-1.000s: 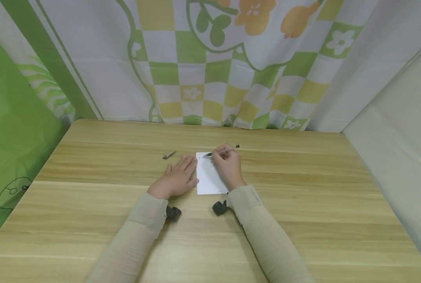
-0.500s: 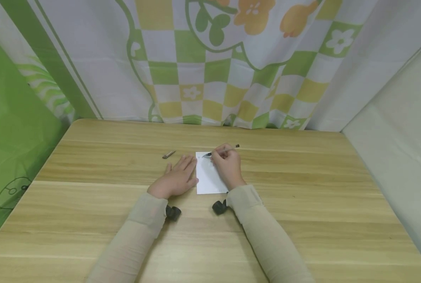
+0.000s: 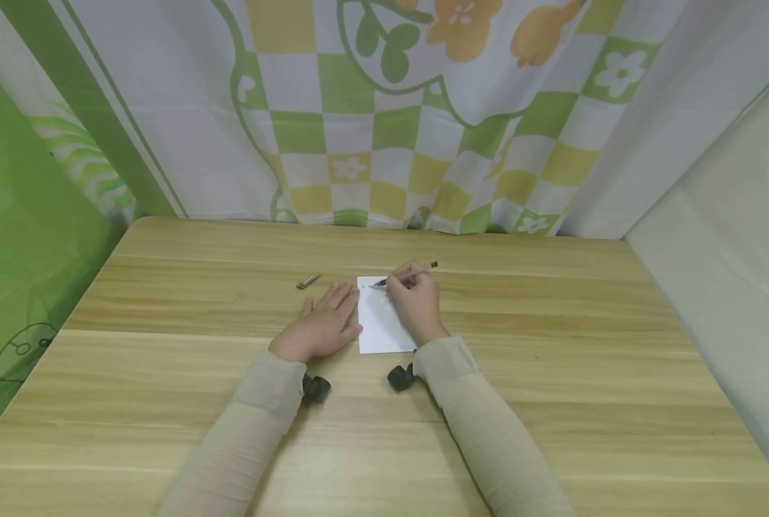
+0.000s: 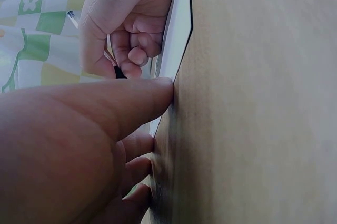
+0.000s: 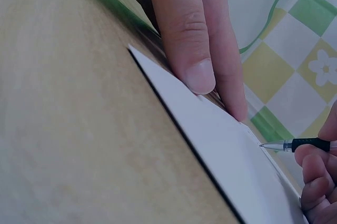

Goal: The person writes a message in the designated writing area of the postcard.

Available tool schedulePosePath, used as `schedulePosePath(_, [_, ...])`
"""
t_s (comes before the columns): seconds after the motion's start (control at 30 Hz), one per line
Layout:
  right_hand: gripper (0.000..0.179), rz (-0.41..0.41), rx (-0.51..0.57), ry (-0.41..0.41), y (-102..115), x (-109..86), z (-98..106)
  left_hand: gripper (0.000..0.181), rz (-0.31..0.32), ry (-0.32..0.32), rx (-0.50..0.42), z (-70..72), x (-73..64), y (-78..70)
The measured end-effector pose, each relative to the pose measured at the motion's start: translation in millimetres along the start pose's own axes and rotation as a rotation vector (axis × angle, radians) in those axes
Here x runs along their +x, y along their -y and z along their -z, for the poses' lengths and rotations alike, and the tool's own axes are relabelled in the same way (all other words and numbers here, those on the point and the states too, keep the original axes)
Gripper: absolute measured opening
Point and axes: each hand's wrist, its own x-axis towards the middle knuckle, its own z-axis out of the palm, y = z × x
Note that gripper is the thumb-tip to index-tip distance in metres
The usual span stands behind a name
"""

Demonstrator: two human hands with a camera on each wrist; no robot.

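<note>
A white pad of paper [image 3: 379, 327] lies on the wooden table between my hands. My right hand [image 3: 418, 301] pinches a clear pen with a dark grip [image 5: 308, 144], its metal tip at the paper's upper part. Small dark marks show near the sheet's top left in the head view. My left hand [image 3: 322, 327] lies flat with fingers extended, thumb [image 4: 158, 91] and fingertips at the paper's left edge. Beyond the left fingers, a pen cap [image 3: 308, 281] rests on the table.
The wooden table [image 3: 584, 373] reaches back to a patterned curtain [image 3: 397, 136]. Green cloth [image 3: 35, 237] hangs at the left, and a pale wall [image 3: 733, 215] stands at the right. A dark wrist camera [image 3: 317, 389] sits under the left sleeve, another [image 3: 400, 378] by the right.
The pen tip has shifted very slightly over the paper, and the small marks near its top left look a bit fuller. The left hand stays in place.
</note>
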Motion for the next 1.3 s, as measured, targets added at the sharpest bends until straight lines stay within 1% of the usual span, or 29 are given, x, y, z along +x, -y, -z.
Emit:
schedulePosePath(0.23, [0.008, -0.009, 0.001, 0.002, 0.0, 0.0, 0.1, 0.073, 0.001, 0.004, -0.003, 0.2, 0.2, 0.3])
schedulePosePath(0.47, [0.008, 0.010, 0.003, 0.003, -0.1, 0.6, 0.1, 0.073, 0.007, 0.009, -0.007, 1.8, -1.3, -2.0])
schedulePosePath(0.97, [0.009, 0.005, -0.003, 0.009, 1.5, -0.4, 0.6, 0.071, 0.001, 0.007, -0.009, 7.7, -9.4, -10.1])
schedulePosePath(1.17, [0.009, 0.007, -0.007, 0.008, 0.7, -0.1, 0.6, 0.071, -0.008, -0.004, -0.006, 6.9, -8.7, -8.9])
schedulePosePath(1.3, [0.009, 0.008, -0.006, 0.007, -0.2, 0.2, 0.4, 0.072, -0.006, 0.000, -0.007, 5.3, -6.5, -6.9])
